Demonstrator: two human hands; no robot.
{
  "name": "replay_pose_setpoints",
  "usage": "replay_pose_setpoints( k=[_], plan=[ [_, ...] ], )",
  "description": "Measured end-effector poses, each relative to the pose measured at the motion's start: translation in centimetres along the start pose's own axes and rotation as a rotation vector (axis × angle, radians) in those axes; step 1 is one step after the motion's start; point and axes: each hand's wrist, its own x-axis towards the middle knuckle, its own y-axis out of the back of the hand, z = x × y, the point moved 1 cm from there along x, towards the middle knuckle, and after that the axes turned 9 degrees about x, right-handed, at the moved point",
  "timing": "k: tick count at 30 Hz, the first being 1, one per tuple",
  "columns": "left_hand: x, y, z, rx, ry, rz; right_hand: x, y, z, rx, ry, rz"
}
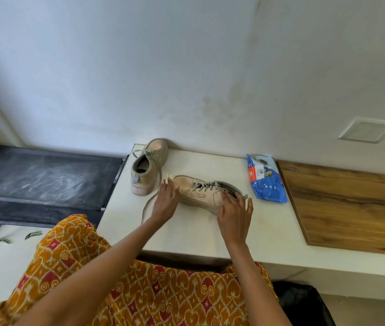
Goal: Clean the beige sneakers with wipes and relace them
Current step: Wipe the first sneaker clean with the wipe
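Two beige sneakers sit on a white counter [186, 231]. The far sneaker [148, 165] stands upright by the wall, heel toward me, laced. The near sneaker [201, 190] lies across the counter, toe to the left, grey laces partly threaded. My left hand [164, 201] rests at its toe with a white wipe [166, 178] showing past the fingertips. My right hand [235, 211] grips its heel end. A loose grey lace [146, 207] curves over the counter beside my left wrist. A blue wipes pack [266, 182] lies to the right.
A wooden board [351, 208] covers the counter's right part. A black dusty shelf rack [45, 177] stands to the left, lower than the counter. A white wall rises right behind the shoes. My orange patterned garment [151, 290] fills the foreground.
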Motion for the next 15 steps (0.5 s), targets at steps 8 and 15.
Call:
replay_pose_setpoints(
  k=[8, 15],
  plan=[
    [-6.1, -5.8, 4.1, -0.016, -0.204, -0.083, 0.0, 0.1, -0.4, 0.018, -0.038, -0.025],
    [-1.3, -4.2, 2.9, 0.317, -0.128, 0.007, 0.0, 0.4, -0.4, 0.015, -0.031, -0.044]
  ],
)
